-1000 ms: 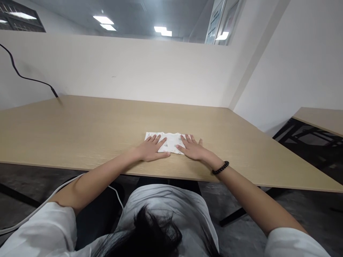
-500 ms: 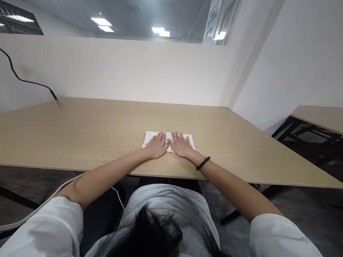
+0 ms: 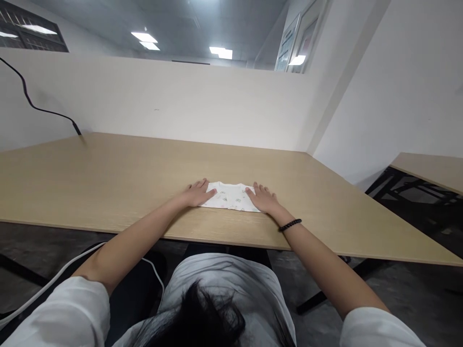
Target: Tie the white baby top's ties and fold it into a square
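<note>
A white cloth with small printed figures [image 3: 231, 196] lies flat near the front edge of the table, its upper edge dipping slightly in the middle. It looks like a small folded garment, though its exact kind is unclear. On its left end rests my left hand [image 3: 198, 193], open, thumb on the fabric and fingers pointing away from me. My right hand [image 3: 263, 196] lies open over the right end, thumb inward and fingers spread. Both hands cover the cloth's side edges. A black beaded bracelet [image 3: 290, 225] circles my right wrist.
The wooden table [image 3: 137, 168] reaches to a low white partition [image 3: 217, 106]. A black cable [image 3: 54, 113] runs down to its back left corner. A white cord [image 3: 54, 282] hangs beside my left arm. Another table [image 3: 434, 168] stands to the right.
My hands have slid apart from the middle of the cloth to its two ends, uncovering its printed centre. The view has shifted slightly.
</note>
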`<move>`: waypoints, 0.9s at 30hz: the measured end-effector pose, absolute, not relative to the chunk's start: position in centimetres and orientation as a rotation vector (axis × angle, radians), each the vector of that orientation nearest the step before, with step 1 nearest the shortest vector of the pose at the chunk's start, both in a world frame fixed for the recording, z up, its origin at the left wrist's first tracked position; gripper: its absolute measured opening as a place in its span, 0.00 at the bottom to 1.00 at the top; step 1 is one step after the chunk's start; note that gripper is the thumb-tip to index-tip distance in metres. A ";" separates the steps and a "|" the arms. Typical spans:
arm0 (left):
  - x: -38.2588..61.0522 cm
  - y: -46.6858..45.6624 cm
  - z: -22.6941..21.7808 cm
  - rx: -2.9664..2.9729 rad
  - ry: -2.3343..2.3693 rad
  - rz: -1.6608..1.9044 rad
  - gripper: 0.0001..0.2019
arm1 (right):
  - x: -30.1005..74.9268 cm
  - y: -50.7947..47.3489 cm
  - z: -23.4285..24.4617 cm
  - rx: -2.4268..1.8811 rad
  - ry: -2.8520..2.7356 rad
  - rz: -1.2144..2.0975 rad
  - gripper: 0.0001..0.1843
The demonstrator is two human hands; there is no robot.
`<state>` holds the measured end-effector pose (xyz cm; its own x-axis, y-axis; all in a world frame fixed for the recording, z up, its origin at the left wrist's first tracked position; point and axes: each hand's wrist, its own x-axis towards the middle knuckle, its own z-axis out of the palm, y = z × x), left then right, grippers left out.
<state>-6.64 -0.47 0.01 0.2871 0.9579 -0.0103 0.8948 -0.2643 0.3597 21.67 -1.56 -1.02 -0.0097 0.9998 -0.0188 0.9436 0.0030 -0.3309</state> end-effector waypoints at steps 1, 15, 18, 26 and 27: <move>-7.2 -0.1 -0.1 2.239 1.711 0.332 0.39 | 22.6 -1.2 -1.1 -1.998 -2.055 0.416 0.44; -10.2 3.5 -1.7 1.915 1.661 0.961 0.09 | 27.9 0.2 -0.8 -1.442 -1.857 0.618 0.18; -10.2 3.8 -2.0 1.889 1.621 0.984 0.08 | 27.7 0.4 -0.8 -1.456 -1.889 0.649 0.18; -10.3 4.2 -2.4 1.811 1.400 1.059 0.11 | 28.1 0.9 -1.0 -1.433 -1.903 0.674 0.18; -10.2 4.1 -2.4 1.803 1.364 1.063 0.11 | 28.1 1.0 -1.1 -1.438 -1.901 0.674 0.18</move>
<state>-10.23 4.14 -2.39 0.1375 0.9645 0.2255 0.4543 -0.2637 0.8509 28.11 0.96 -1.08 -0.1849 0.9640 0.1911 0.6282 0.2654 -0.7314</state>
